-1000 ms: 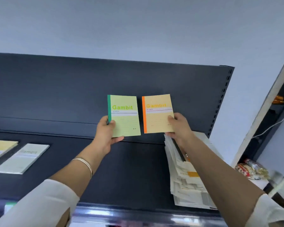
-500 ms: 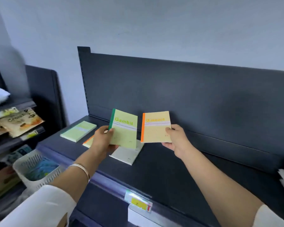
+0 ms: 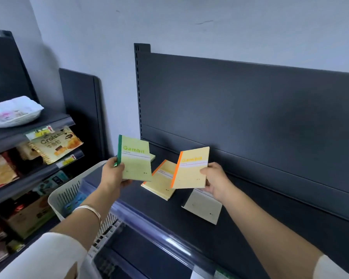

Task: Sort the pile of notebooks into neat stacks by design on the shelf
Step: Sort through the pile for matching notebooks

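Head camera showed the left hand (image 3: 113,174) pinching a green notebook (image 3: 135,160) and the right hand (image 3: 214,180) pinching an orange notebook (image 3: 191,168). Both notebooks were held above the shelf (image 3: 260,224), the orange one just above its matching stack (image 3: 161,186), likely so it could be sorted there.

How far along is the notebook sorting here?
Done: three designs already lie on the shelf: a green copy, barely visible, an orange-spined copy and a pale grey copy. In hand: the left hand holds a green-spined notebook, the right hand an orange-spined notebook, both above the shelf. Left: placing those two; how many more remain is out of view.
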`<state>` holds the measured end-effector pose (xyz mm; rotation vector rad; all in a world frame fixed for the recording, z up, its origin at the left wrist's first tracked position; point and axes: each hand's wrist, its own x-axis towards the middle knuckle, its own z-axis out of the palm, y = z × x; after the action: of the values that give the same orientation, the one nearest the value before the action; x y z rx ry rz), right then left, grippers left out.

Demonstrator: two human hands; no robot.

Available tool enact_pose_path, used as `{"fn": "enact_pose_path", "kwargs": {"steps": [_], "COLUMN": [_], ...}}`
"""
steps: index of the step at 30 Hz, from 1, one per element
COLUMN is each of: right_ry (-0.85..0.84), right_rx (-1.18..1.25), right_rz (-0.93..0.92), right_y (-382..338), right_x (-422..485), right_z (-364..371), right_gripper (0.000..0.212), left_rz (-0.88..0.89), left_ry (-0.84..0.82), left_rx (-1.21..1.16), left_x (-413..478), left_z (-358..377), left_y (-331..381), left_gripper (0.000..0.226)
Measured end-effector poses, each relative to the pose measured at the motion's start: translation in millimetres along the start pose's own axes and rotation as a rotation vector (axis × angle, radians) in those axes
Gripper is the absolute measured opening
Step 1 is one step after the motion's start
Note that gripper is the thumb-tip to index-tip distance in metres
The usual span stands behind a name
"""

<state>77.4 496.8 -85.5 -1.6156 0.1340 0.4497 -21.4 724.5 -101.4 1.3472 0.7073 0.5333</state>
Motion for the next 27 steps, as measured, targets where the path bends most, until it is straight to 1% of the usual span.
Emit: {"fn": "enact_pose_path", "kwargs": {"steps": [3,6,11,14,17,22,25,27], "right_ry": [-0.024,-0.045,-0.020,0.027,0.100,0.216,0.300,0.355], "right_rx": [-0.021,-0.027,-0.043,-0.045,-0.004,0.092,0.029,-0.061], "right_rz": [0.022,0.044,0.070,0.087,0.131,0.128,0.141,0.143], "right_y": [0,3,10,17,25,42,56,57], "right_x": [14,28,43,51,55,55,54,52], "right_z": [15,33,53,64,76,99,112,116], "right_gripper": [0.018,0.022,0.015,0.025,0.026,0.031,0.029,0.023], "left_rz": [0.016,-0.004,-0.043,-0.063,-0.118,-0.139,-0.134,-0.113], "left_ry": [0.028,0.038,0.031,0.002,-0.092,-0.210,-0.250,-0.263], "left_rx": [0.062,0.093,0.148,0.168,0.169,0.305,0.438,0.544], "left_x": [22,45,92,115,137,164,175,181], "left_z": [-2,-7,-15,-12,-12,-20,-26,-28], "left_y": [-6,-14,-23,-21,-22,-26,-33,-36], "left_gripper": [0.028,0.030,0.027,0.023,0.023,0.021,0.025,0.029]}}
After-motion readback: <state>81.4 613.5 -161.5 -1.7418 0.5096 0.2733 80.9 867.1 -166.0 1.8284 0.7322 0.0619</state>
